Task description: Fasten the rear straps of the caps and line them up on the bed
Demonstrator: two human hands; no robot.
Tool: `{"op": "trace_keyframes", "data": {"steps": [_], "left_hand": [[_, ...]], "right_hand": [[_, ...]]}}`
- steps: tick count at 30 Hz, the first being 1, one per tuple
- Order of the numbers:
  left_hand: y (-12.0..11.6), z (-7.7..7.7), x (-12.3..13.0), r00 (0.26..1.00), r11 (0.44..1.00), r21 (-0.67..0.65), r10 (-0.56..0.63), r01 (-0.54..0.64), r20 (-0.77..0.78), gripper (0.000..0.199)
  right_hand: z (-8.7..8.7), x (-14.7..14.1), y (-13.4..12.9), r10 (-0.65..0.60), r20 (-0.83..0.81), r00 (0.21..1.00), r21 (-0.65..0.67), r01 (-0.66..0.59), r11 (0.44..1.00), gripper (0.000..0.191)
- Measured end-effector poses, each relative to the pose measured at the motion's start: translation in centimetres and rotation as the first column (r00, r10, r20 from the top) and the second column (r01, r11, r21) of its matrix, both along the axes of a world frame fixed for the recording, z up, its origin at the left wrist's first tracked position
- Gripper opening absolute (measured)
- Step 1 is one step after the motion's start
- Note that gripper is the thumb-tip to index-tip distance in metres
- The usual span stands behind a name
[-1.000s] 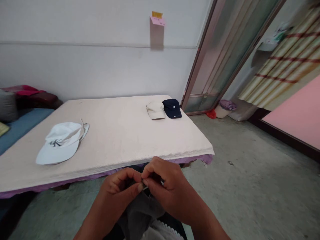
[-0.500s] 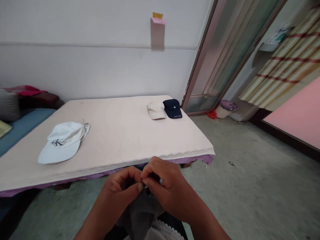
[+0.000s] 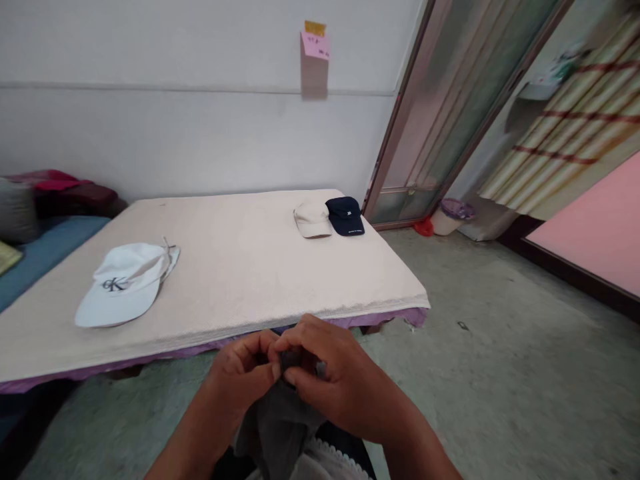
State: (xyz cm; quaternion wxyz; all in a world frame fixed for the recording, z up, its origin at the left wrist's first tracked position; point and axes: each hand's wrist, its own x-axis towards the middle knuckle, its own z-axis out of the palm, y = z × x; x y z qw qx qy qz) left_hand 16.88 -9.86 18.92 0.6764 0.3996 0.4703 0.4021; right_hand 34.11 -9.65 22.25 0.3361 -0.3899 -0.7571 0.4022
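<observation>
A crumpled grey cloth item [image 3: 280, 423] hangs below my fingers in front of my lap; its kind is not clear. My left hand [image 3: 245, 370] pinches its upper edge between thumb and forefinger. Close against it, my right hand [image 3: 327, 370] is curled with thumb and forefinger on the same edge. The fingertips of both hands nearly touch, and they partly hide the cloth there. On the bed beyond, a white cap [image 3: 125, 283] with dark letters lies at the left. A cream cap [image 3: 313, 220] and a navy cap [image 3: 346, 217] sit side by side at the far right.
The bed [image 3: 235, 267] has a pale cover over purple cloth, its front edge just beyond my hands. Cushions and folded cloth [image 3: 65, 193] are at the left. A bin [image 3: 447, 219] stands by the glass door at right. A pink note [image 3: 316, 45] hangs on the wall.
My fingertips have shifted slightly left, and my right thumb and forefinger have parted a little, with grey cloth now showing between them. The pink note on the wall has swung down.
</observation>
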Motion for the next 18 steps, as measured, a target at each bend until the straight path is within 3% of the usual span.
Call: {"op": "trace_keyframes", "data": {"steps": [18], "left_hand": [[0.01,0.54,0.2,1.0,0.999,-0.044,0.008,-0.007,0.013,0.011]], "right_hand": [[-0.31,-0.46,0.48,0.008,0.002,1.0,0.014,-0.008,1.0,0.022]]}}
